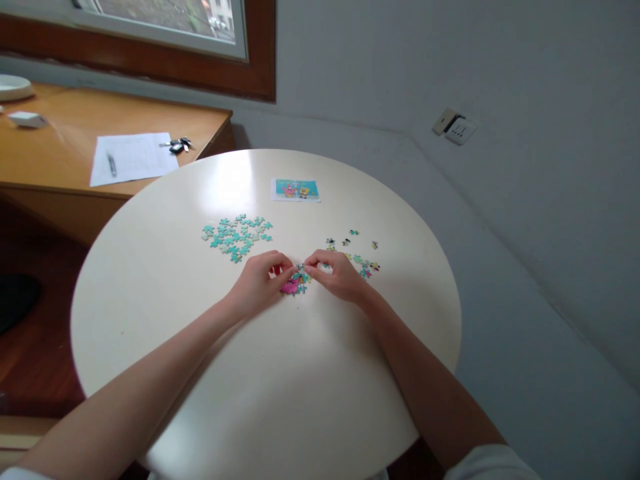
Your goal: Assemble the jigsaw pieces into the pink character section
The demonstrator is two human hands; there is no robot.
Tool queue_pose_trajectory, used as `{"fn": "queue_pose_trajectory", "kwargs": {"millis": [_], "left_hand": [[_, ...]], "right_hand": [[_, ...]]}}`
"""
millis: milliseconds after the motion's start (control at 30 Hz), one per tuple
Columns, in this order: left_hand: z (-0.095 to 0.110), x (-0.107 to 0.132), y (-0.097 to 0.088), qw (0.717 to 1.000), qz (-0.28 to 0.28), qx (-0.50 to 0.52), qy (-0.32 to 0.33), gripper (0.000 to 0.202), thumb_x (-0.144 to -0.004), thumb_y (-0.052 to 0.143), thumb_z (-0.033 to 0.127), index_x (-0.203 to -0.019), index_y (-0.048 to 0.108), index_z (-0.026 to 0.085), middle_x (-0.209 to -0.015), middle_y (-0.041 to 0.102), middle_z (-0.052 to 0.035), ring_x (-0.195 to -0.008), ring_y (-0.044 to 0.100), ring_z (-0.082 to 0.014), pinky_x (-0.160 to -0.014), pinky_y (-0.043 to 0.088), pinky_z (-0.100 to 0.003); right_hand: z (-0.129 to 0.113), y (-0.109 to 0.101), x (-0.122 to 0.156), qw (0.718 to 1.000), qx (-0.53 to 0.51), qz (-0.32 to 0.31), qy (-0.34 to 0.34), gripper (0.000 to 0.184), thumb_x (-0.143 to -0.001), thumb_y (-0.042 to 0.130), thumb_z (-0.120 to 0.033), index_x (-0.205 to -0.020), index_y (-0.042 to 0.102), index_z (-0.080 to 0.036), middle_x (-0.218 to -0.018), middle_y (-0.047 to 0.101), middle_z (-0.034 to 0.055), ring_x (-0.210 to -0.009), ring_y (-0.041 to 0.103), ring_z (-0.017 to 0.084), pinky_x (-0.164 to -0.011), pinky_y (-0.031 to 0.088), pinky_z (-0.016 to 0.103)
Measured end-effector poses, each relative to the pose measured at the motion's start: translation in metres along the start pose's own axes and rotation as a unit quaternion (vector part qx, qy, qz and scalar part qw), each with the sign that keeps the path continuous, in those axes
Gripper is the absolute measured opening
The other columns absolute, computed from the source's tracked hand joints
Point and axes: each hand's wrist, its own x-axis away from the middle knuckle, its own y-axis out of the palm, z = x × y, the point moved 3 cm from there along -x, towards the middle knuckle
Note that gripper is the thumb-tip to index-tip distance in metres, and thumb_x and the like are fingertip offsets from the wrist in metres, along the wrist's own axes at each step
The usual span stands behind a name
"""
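Near the middle of the round table, a small joined cluster of jigsaw puzzle pieces [291, 287], pink, teal and yellow, lies under my fingertips. A jigsaw puzzle piece [301, 266] shows between my two hands at the cluster's upper edge. From the left, my left hand [264, 279] pinches at it with thumb and forefinger, covering part of the cluster. My right hand [339, 273] is also closed in a pinch, its fingertips meeting the piece from the other side. The fingers hide much of the piece.
Loose teal pieces [237, 237] are spread on the round white table [260, 373] at left. Mixed-colour pieces [367, 265] lie beyond my right hand. Behind them is a picture card [297, 190]. A wooden desk [60, 133] holds paper [133, 157] and keys [179, 145].
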Motion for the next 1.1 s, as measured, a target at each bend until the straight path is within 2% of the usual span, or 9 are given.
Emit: {"fn": "queue_pose_trajectory", "kwargs": {"millis": [433,667,1100], "left_hand": [[-0.0016,-0.0040,-0.0027,0.997,-0.009,0.059,-0.053,0.025,-0.074,0.055,0.035,-0.061,0.059,0.015,-0.056,0.061,-0.0006,-0.051,0.047,-0.0098,-0.050,0.038,-0.021],[-0.0001,-0.0037,-0.0027,0.996,-0.011,0.066,-0.061,0.024,-0.073,0.055,0.035,-0.060,0.059,0.015,-0.055,0.060,-0.0005,-0.051,0.046,-0.0098,-0.050,0.037,-0.021],[-0.0009,-0.0043,-0.0013,0.991,-0.032,0.094,-0.090,0.022,-0.069,0.052,0.033,-0.061,0.059,0.013,-0.056,0.059,-0.0008,-0.053,0.047,-0.0105,-0.052,0.037,-0.022]], "right_hand": [[0.0025,-0.0004,-0.0002,1.000,-0.008,-0.014,0.014,0.014,-0.078,0.052,-0.019,-0.078,0.066,-0.017,-0.080,0.069,0.0034,-0.075,0.061,0.013,-0.069,0.044,0.025],[-0.0007,-0.0005,0.0001,1.000,-0.019,-0.014,0.007,0.013,-0.076,0.056,-0.025,-0.074,0.065,-0.016,-0.074,0.068,0.0026,-0.068,0.059,0.012,-0.067,0.045,0.025],[-0.0006,-0.0004,-0.0003,0.999,-0.031,-0.011,0.019,0.013,-0.075,0.056,-0.024,-0.070,0.065,-0.016,-0.069,0.067,0.0016,-0.065,0.057,0.011,-0.066,0.044,0.024]]}}
